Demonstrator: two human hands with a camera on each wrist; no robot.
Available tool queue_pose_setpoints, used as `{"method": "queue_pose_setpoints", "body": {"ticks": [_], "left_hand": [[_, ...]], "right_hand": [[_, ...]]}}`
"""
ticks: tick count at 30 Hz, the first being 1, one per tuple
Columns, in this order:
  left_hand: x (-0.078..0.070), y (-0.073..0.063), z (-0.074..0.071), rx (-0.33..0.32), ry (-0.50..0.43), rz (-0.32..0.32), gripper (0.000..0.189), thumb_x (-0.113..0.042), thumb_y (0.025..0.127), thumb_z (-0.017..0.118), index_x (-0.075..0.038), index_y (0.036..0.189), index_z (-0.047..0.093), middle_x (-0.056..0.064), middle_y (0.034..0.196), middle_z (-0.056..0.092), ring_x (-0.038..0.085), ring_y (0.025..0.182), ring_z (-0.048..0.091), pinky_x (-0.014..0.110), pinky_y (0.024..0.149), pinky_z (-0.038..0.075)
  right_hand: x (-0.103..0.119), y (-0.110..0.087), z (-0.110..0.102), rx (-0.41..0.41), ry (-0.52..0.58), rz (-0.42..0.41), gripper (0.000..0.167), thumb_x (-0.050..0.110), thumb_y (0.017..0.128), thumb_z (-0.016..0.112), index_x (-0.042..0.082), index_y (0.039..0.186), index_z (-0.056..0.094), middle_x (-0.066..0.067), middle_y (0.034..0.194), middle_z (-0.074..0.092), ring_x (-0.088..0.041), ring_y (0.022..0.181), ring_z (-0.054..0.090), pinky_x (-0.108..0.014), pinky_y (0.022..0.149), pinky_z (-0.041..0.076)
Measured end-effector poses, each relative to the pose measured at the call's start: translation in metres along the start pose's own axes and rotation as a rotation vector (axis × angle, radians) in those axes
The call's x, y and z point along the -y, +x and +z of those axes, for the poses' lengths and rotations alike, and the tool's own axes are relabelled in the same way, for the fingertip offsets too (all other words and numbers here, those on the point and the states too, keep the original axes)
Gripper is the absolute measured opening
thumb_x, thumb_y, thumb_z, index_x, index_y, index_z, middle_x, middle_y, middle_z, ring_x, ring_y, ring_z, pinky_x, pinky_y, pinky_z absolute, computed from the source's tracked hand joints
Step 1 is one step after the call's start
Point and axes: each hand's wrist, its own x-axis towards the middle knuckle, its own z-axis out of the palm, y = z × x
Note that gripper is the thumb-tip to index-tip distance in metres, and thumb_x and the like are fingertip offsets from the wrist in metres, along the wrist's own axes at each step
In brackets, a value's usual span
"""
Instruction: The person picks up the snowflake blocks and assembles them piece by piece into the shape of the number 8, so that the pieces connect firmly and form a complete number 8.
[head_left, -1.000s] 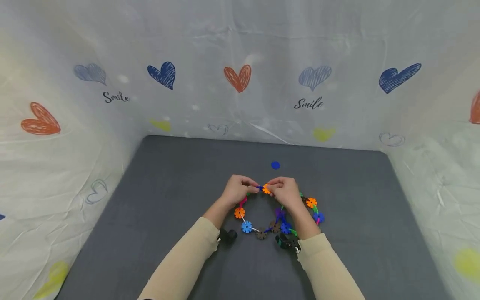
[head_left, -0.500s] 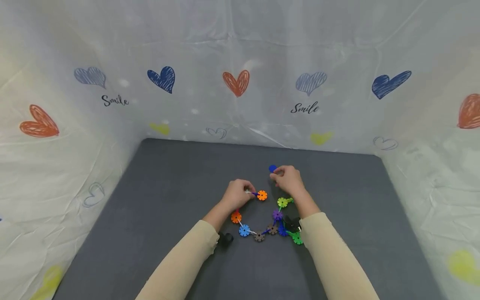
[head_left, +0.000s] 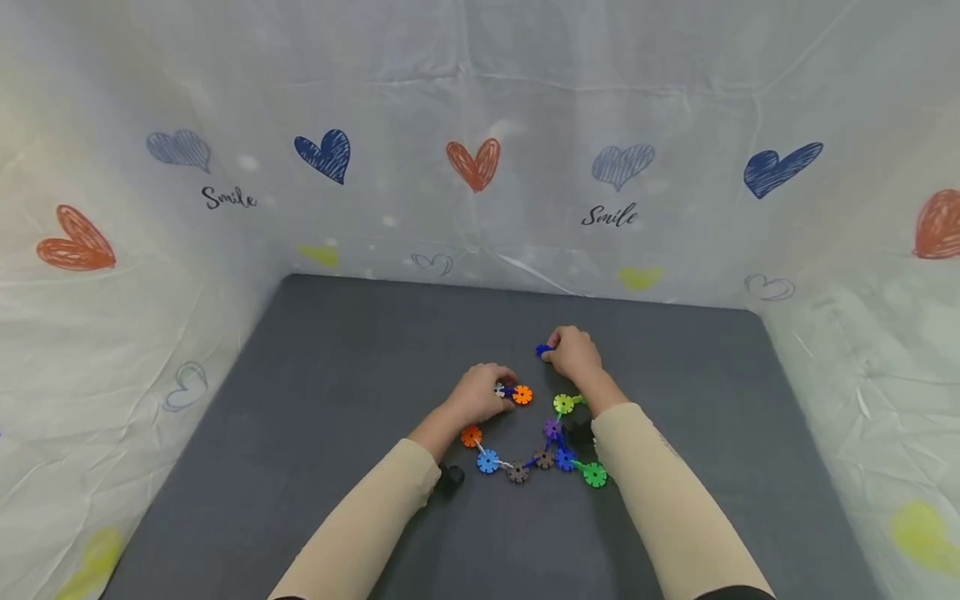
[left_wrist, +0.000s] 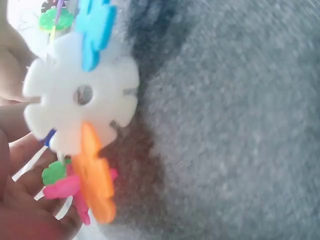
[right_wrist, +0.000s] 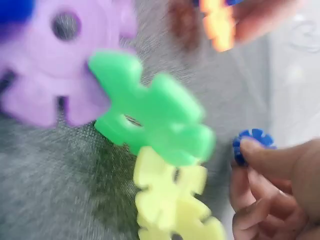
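A chain of colourful notched snowflake discs curves over the dark table, joined edge to edge. My left hand point(head_left: 480, 393) holds it near its upper end, where an orange disc point(head_left: 522, 395) sticks out past the fingertips. White point(left_wrist: 65, 95), light blue point(left_wrist: 96, 32) and pink discs point(left_wrist: 67, 186) show close up in the left wrist view. Farther back, my right hand point(head_left: 573, 354) pinches a loose blue snowflake disc point(right_wrist: 255, 137) between thumb and fingers, apart from the chain. A yellow-green disc point(head_left: 563, 404) lies below that hand, and the forearm hides links beyond it.
The dark grey table point(head_left: 360, 350) ends at a white curtain point(head_left: 525, 92) printed with hearts, behind and on both sides. A green disc point(head_left: 595, 475) of the chain lies beside the right sleeve. Black wrist cameras hang close to the links.
My right hand let go of the chain's orange end, moved back and picked up the blue disc from the table. The left hand stayed with the chain, lowering slightly.
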Motion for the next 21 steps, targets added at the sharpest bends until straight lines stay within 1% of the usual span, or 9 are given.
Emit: {"method": "queue_pose_setpoints", "body": {"ticks": [2,5,8,10,13,16,20,21], "left_hand": [[-0.002,0.001,0.002,0.017,0.045,0.022,0.046,-0.023,0.086,0.082,-0.016,0.129,0.069,0.004,0.119,0.069,0.025,0.113,0.059,0.048,0.104,0.043],[-0.004,0.002,0.004,0.02,0.09,0.034,0.048,-0.028,0.086,0.082,-0.019,0.131,0.069,0.004,0.122,0.068,0.026,0.114,0.057,0.051,0.103,0.041],[-0.005,0.002,0.007,0.01,0.107,0.037,0.043,-0.032,0.087,0.081,-0.023,0.128,0.071,0.002,0.121,0.068,0.025,0.113,0.057,0.048,0.099,0.041],[-0.004,0.002,0.009,0.002,0.105,0.042,0.039,-0.033,0.088,0.08,-0.024,0.125,0.073,0.0,0.12,0.069,0.023,0.11,0.057,0.046,0.096,0.04],[-0.003,0.001,0.01,-0.009,0.087,0.045,0.037,-0.034,0.088,0.079,-0.024,0.123,0.074,-0.001,0.12,0.071,0.022,0.108,0.057,0.045,0.095,0.038],[-0.002,0.002,0.011,-0.016,0.053,0.041,0.038,-0.035,0.089,0.078,-0.022,0.124,0.074,0.0,0.121,0.072,0.021,0.106,0.057,0.045,0.096,0.036],[-0.002,0.004,0.01,-0.022,0.043,0.034,0.038,-0.036,0.09,0.076,-0.022,0.126,0.073,0.001,0.12,0.072,0.021,0.103,0.057,0.045,0.097,0.036],[-0.002,0.004,0.009,-0.022,0.04,0.03,0.039,-0.036,0.09,0.076,-0.021,0.126,0.073,0.001,0.12,0.072,0.021,0.104,0.057,0.046,0.099,0.036]], "right_hand": [[0.002,-0.015,-0.004,-0.002,0.004,-0.022,0.017,0.025,0.093,0.075,0.011,0.099,0.067,-0.008,0.095,0.067,-0.025,0.079,0.06,-0.038,0.068,0.048],[0.004,-0.045,-0.005,-0.043,-0.008,-0.064,0.016,0.028,0.09,0.078,0.014,0.096,0.07,-0.002,0.087,0.068,-0.019,0.072,0.061,-0.036,0.064,0.048],[0.002,-0.073,0.005,-0.094,-0.02,-0.075,0.015,0.028,0.087,0.081,0.017,0.091,0.072,0.001,0.079,0.068,-0.016,0.065,0.06,-0.035,0.057,0.047],[-0.002,-0.085,0.015,-0.126,-0.026,-0.077,0.014,0.027,0.086,0.082,0.018,0.086,0.072,0.003,0.073,0.067,-0.014,0.058,0.057,-0.032,0.052,0.044],[-0.006,-0.094,0.027,-0.181,-0.021,-0.09,0.013,0.026,0.084,0.084,0.019,0.082,0.073,0.004,0.069,0.066,-0.012,0.054,0.054,-0.029,0.049,0.042],[-0.007,-0.096,0.032,-0.238,-0.023,-0.106,0.013,0.027,0.083,0.084,0.02,0.079,0.074,0.004,0.067,0.066,-0.012,0.052,0.053,-0.029,0.048,0.042],[-0.004,-0.096,0.035,-0.268,-0.008,-0.113,0.014,0.027,0.084,0.084,0.02,0.078,0.074,0.004,0.066,0.065,-0.012,0.051,0.051,-0.029,0.048,0.041],[-0.003,-0.096,0.036,-0.272,0.0,-0.116,0.013,0.027,0.084,0.084,0.019,0.078,0.075,0.004,0.066,0.065,-0.012,0.051,0.051,-0.029,0.048,0.041]]}}
